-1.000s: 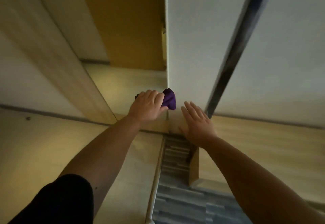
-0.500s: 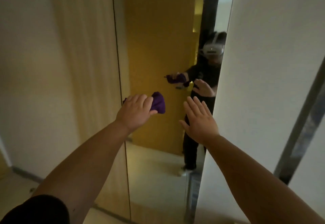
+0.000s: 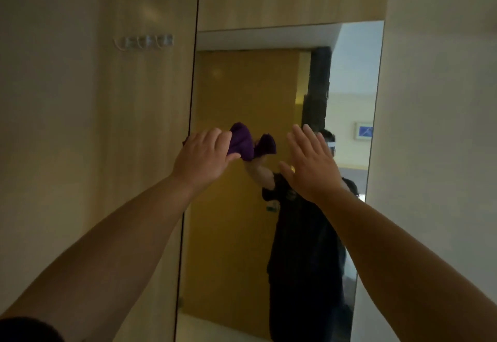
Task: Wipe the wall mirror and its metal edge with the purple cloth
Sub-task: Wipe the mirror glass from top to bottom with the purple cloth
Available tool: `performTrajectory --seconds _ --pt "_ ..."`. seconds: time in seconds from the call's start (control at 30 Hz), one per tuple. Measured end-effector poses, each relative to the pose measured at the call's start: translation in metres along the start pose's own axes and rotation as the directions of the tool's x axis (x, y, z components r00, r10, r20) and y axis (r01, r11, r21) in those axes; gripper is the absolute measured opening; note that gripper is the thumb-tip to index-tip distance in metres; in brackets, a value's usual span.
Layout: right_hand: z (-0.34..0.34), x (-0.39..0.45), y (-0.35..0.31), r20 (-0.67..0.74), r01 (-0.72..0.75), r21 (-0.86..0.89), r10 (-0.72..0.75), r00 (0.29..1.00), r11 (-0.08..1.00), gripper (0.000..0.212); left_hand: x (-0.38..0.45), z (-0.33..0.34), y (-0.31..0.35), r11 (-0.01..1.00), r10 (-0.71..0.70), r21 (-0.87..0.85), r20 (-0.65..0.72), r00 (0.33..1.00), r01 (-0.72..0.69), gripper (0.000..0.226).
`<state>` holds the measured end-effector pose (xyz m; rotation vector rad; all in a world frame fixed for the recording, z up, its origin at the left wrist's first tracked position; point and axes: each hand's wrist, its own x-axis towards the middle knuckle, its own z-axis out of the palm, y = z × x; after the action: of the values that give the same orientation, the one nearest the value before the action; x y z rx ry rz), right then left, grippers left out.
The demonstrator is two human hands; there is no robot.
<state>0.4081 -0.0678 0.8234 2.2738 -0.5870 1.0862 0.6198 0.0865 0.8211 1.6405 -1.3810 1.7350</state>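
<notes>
Wood panelling frames the tall mirror. Left hand clutches the bunched purple cloth against the glass; right hand is spread flat, empty. Long overlapping strokes, then the left metal edge, should work best.

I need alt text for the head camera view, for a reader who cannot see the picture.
A person's left hand holds a bunched purple cloth up at a tall wall mirror, while the open right hand is raised beside it. The mirror, set between a wooden panel and a pale wall, reflects the person. A row of hooks is mounted on the panel.
</notes>
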Motion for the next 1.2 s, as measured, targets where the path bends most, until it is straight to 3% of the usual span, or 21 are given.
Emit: performTrajectory --seconds 0.37,0.7,1.07,1.2 --pt "0.027 0.123 0.022 -0.102 -0.038 -0.135 0.024 0.995 0.99 0.075 0.06 0.058 -0.058 0.999 -0.041 0.03 -0.073 0.997 0.043 0.052" --pt "0.065 0.173 0.022 -0.215 -0.173 -0.209 0.128 0.968 0.962 0.075 0.137 0.11 -0.139 0.999 0.028 -0.034 -0.227 0.974 -0.037 0.052" --pt "0.085 0.175 0.034 -0.36 -0.167 -0.25 0.069 0.93 0.954 0.075 0.25 0.145 -0.189 0.986 -0.082 -0.156 -0.122 0.989 0.063 0.062" --pt "0.086 0.173 0.033 -0.374 -0.157 -0.211 0.069 0.925 0.965 0.069 0.247 0.152 -0.19 0.995 -0.011 -0.099 -0.032 0.999 0.008 0.075"
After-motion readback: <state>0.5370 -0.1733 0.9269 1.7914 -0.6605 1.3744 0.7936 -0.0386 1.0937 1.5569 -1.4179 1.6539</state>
